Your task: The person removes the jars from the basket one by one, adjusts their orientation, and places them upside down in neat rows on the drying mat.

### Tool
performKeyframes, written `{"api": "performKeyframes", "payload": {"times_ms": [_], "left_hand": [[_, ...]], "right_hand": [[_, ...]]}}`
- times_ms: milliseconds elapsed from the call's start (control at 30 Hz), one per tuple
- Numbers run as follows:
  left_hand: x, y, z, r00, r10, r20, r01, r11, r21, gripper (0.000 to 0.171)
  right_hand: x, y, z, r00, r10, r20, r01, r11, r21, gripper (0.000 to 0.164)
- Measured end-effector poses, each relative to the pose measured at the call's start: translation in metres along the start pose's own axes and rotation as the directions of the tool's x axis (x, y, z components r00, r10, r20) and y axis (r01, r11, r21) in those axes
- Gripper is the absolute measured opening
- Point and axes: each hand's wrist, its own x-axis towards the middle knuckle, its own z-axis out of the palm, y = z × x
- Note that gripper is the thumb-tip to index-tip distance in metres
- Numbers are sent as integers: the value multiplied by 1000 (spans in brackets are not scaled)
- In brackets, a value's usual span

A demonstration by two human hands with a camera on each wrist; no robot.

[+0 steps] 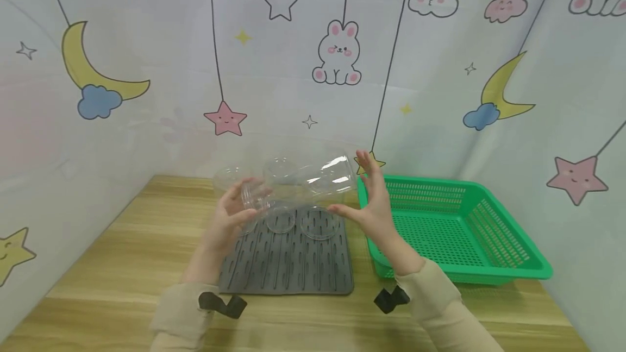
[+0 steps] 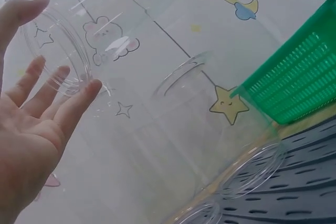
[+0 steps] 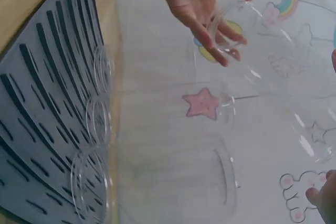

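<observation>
A clear plastic jar [image 1: 325, 175] lies sideways in the air between my two hands, its base tipped up to the right. My left hand [image 1: 230, 213] holds it by the ridged mouth, thumb and fingers on opposite sides of the rim [image 2: 79, 64]. Around the base end, my right hand [image 1: 374, 205] has its thumb and fingers spread and mostly straight. Below and behind the held jar, three more clear jars [image 1: 280, 221] stand in a row on a grey slotted mat [image 1: 293, 270]; the held jar overlaps parts of them.
A green perforated plastic basket [image 1: 459, 273] stands on the wooden table [image 1: 117, 265] to the right of the mat. Behind the table hangs a white curtain [image 1: 171, 96] printed with stars, moons and rabbits.
</observation>
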Motion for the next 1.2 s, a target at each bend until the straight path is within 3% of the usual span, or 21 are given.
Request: {"api": "performKeyframes", "payload": {"times_ms": [67,167,300,433,533,733,833,1033,1200], "left_hand": [[0,-4,3,1000,-20,-2,20,1000,-14,54],[0,-9,6,999,-51,2,51,998,-26,53],[1,-12,10,997,-71,5,71,996,-50,52],[1,-12,13,998,-60,5,61,995,-82,51],[1,-11,14,998,-59,9,60,994,-91,53],[1,-9,14,997,-80,16,82,992,-99,52],[1,-8,14,996,-83,36,87,990,-112,53],[0,-6,13,992,-74,98,86,988,-125,59],[1,-9,9,989,-28,146,50,987,-151,58]], "right_hand": [[-1,3,-1,995,92,31,-95,986,133,125],[-2,6,0,975,208,82,-224,917,329,132],[-4,12,5,949,284,138,-311,773,553,131],[-7,16,14,937,299,178,-332,614,716,124],[-9,16,20,942,276,193,-318,538,781,112],[-10,11,29,958,228,176,-263,447,855,69],[-9,8,32,961,222,167,-248,410,878,62],[-7,7,32,964,216,152,-231,409,883,66],[-6,4,31,967,208,147,-224,418,880,64]]}}
